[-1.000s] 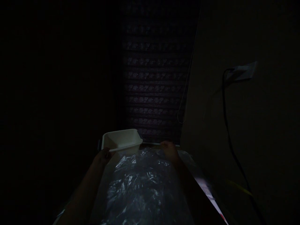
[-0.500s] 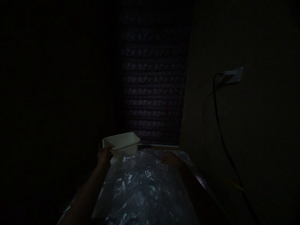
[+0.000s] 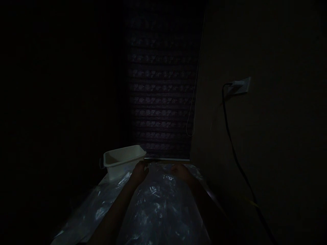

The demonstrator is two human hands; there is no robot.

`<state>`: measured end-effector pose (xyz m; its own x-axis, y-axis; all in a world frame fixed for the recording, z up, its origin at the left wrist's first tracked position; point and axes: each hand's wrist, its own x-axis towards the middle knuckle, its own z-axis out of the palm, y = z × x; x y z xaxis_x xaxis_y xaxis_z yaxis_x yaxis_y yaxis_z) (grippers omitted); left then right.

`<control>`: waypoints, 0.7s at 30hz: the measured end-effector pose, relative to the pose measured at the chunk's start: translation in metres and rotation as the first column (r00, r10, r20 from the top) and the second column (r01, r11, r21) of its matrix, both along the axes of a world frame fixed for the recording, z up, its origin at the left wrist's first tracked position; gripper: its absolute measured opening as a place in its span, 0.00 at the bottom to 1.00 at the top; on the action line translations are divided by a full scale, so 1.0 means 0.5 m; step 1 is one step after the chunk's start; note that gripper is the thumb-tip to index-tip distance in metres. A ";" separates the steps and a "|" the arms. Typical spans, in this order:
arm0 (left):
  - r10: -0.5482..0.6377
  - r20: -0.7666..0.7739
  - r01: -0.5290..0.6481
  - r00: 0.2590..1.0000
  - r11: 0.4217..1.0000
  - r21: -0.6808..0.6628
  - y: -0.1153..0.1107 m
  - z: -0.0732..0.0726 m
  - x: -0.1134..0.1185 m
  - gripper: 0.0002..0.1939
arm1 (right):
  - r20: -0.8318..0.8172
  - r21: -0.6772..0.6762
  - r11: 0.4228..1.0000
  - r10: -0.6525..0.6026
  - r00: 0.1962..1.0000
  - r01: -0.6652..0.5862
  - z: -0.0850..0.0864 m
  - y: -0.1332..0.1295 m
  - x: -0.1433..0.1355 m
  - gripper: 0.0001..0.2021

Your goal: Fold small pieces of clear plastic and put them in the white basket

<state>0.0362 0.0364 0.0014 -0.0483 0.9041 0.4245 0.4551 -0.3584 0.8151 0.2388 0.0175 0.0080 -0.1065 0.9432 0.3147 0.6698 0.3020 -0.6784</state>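
Observation:
Crinkled clear plastic sheeting [image 3: 155, 207] lies over the surface before me, shiny in very dim light. My left hand [image 3: 139, 172] is over its far part, just right of a white rectangular tub [image 3: 116, 170], with fingers curled. My right hand [image 3: 180, 171] is a little to the right, also at the far part of the sheeting, its fingers curled inward. Both hands seem to pinch the plastic, but the darkness hides the fingertips.
A patterned blind [image 3: 160, 102] with a hanging cord loop [image 3: 190, 131] covers the far side. On the right wall is a socket plate [image 3: 241, 85], from which a black cable [image 3: 236, 158] runs down. The left side is almost black.
My left hand has moved right, from the tub's front corner to beyond its right end. More sheeting now shows on the left. The view has shifted slightly, and my right hand stays near the far edge.

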 end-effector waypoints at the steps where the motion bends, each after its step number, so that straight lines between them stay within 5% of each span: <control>1: -0.007 -0.109 0.008 0.994 1.000 0.009 0.004 -0.009 0.006 0.05 | 0.015 -0.021 1.000 -0.001 1.000 0.001 -0.001 0.003 0.004 0.07; 5: 0.022 -0.421 -0.005 0.907 0.999 0.040 0.018 -0.032 0.030 0.10 | 0.064 -0.094 0.996 0.003 0.998 0.003 -0.011 0.016 0.016 0.08; 9: 0.042 -0.438 -0.007 0.898 0.997 0.082 0.027 -0.026 0.041 0.16 | 0.044 -0.121 0.993 0.014 0.999 -0.008 -0.022 0.024 0.022 0.08; 16: -0.001 -0.347 0.108 0.938 0.951 0.288 -0.013 0.068 0.019 0.14 | -0.025 0.150 0.988 0.031 0.999 -0.027 0.007 0.018 0.009 0.12; 21: 0.046 -0.225 0.053 0.973 0.907 0.418 -0.067 0.138 -0.003 0.10 | -0.140 0.335 0.942 0.049 0.989 0.001 0.052 -0.002 -0.019 0.21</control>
